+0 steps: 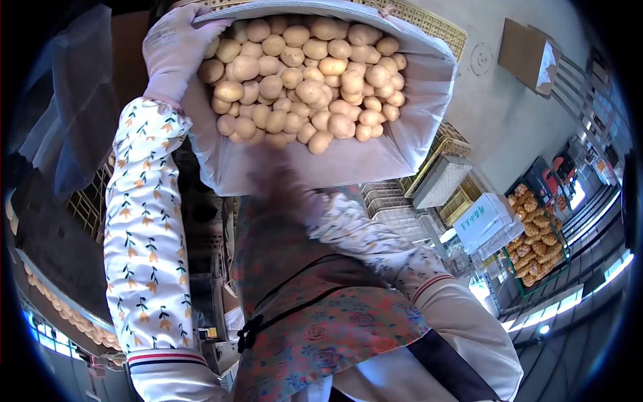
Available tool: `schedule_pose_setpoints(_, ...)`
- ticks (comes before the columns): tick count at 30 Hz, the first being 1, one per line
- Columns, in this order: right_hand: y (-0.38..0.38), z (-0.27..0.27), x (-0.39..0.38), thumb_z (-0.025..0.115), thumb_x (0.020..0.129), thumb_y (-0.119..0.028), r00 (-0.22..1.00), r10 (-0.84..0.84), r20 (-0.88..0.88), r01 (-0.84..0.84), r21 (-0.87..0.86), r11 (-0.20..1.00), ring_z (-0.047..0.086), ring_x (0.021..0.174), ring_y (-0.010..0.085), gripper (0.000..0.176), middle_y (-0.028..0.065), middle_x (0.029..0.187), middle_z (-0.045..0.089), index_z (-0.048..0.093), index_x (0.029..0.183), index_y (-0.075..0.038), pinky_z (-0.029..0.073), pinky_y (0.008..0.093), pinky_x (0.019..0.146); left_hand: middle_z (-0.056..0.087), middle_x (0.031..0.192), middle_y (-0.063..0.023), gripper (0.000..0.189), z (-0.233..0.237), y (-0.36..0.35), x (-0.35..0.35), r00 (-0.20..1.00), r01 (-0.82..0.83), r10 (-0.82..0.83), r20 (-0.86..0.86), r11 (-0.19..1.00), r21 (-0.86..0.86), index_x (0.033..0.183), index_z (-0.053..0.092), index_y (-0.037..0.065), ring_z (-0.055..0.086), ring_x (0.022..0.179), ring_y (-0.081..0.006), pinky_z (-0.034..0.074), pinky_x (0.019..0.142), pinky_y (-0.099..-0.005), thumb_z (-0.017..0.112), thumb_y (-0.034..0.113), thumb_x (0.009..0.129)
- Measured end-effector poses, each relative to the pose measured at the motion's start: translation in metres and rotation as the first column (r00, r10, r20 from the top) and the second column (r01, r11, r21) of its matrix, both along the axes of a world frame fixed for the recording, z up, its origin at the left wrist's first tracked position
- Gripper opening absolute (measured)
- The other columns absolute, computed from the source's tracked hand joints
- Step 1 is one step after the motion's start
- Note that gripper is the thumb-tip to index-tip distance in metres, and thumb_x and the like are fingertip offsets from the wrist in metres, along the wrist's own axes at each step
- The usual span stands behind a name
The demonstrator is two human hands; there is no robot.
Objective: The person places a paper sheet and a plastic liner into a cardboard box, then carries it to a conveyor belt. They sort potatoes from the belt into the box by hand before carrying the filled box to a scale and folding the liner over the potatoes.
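A box with a pale plastic liner is tilted in front of me, and many potatoes lie piled at its far side. My left hand, in a whitish glove, is closed over the box's upper left edge. Its thumb and fingers grip the rim. Close to the liner's near side is my right hand, smeared by motion. Its fingers cannot be made out, nor whether it holds anything. Both arms wear flower-printed sleeves above a patterned apron.
Yellow plastic crates stand right of the box. Beyond are a white carton and a green-framed bin of netted produce. A brown carton sits at upper right. Clear plastic sheeting hangs at left.
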State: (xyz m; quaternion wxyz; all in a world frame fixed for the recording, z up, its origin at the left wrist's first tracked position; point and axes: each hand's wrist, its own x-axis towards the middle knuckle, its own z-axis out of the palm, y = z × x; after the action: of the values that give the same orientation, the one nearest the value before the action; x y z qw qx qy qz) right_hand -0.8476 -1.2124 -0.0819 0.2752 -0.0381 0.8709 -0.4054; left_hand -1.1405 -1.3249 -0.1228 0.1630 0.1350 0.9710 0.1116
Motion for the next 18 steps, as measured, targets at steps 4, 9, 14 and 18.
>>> schedule_pose_setpoints(4, -0.013, -0.037, 0.005, 0.054, 0.091, -0.023, 0.967, 0.028, -0.253, -0.005, 0.091, 0.996, 0.06, 0.108, 0.0346, 0.04, 0.0142, 0.129, 0.057, 0.057, 0.128, -0.008, 0.046, 0.046, 0.096, 0.073, 0.106, -0.0081, 0.055, 0.013, 0.009, 0.0, 0.999, -0.002, 0.003, 0.053, 1.0, -0.003, 0.111, 0.074, 0.017, 0.069, 0.099, -0.0278, 0.053, 0.085, -0.0388, 0.074, 0.061, 0.078)
schedule_pose_setpoints(9, 0.092, -0.038, -0.016, 0.062, 0.085, -0.013, 0.984, -0.124, -0.127, 0.125, 0.0, 0.992, 0.061, 0.105, 0.0366, 0.041, 0.0166, 0.124, 0.06, 0.059, 0.126, -0.009, 0.05, 0.0457, 0.089, 0.073, 0.105, -0.0112, 0.057, 0.006, 0.003, 0.001, 1.0, 0.011, -0.012, 0.013, 1.0, 0.019, 0.112, 0.073, 0.016, 0.069, 0.098, -0.0313, 0.053, 0.085, -0.0414, 0.071, 0.062, 0.079)
schedule_pose_setpoints(14, 0.168, 0.01, 0.035, 0.063, 0.087, -0.018, 0.886, -0.394, 0.243, 0.272, 0.417, 0.867, 0.061, 0.104, 0.0394, 0.037, 0.0184, 0.113, 0.064, 0.061, 0.122, -0.006, 0.048, 0.0499, 0.091, 0.073, 0.106, -0.0117, 0.058, 0.009, 0.005, 0.001, 0.999, 0.001, -0.001, 0.038, 1.0, 0.012, 0.113, 0.073, 0.016, 0.069, 0.099, -0.0312, 0.053, 0.087, -0.0415, 0.071, 0.063, 0.079)
schedule_pose_setpoints(18, 0.167, 0.044, 0.081, 0.069, 0.084, -0.016, 0.903, -0.391, -0.178, 0.423, 0.526, 0.738, 0.058, 0.114, 0.0384, 0.038, 0.0195, 0.121, 0.064, 0.062, 0.119, 0.0, 0.043, 0.0477, 0.1, 0.073, 0.104, -0.0114, 0.057, 0.009, 0.005, -0.001, 1.0, -0.003, 0.002, 0.03, 1.0, 0.028, 0.113, 0.074, 0.017, 0.069, 0.098, -0.0307, 0.054, 0.086, -0.0409, 0.072, 0.062, 0.079)
